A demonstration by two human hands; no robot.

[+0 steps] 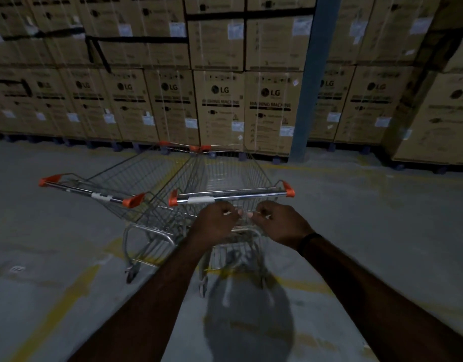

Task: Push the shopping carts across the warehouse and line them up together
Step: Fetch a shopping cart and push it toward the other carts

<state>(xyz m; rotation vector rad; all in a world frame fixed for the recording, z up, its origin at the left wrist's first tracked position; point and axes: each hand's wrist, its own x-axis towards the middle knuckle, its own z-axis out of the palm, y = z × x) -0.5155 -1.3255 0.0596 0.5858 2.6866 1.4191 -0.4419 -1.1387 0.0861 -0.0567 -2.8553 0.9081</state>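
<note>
Left hand (217, 222): curling its fingers, pinching the right cart's rear wire.
Right hand (278, 221): doing likewise.
Right cart (233, 195): sitting at twelve o'clock.
Left cart (94, 194): touching it, at ten o'clock.

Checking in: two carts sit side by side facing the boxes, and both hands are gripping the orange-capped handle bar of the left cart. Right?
Not quite. In the head view the left hand and right hand are at the right cart, curled just below its handle bar, not on the left cart. The rest holds: two carts side by side, facing the boxes.
</note>
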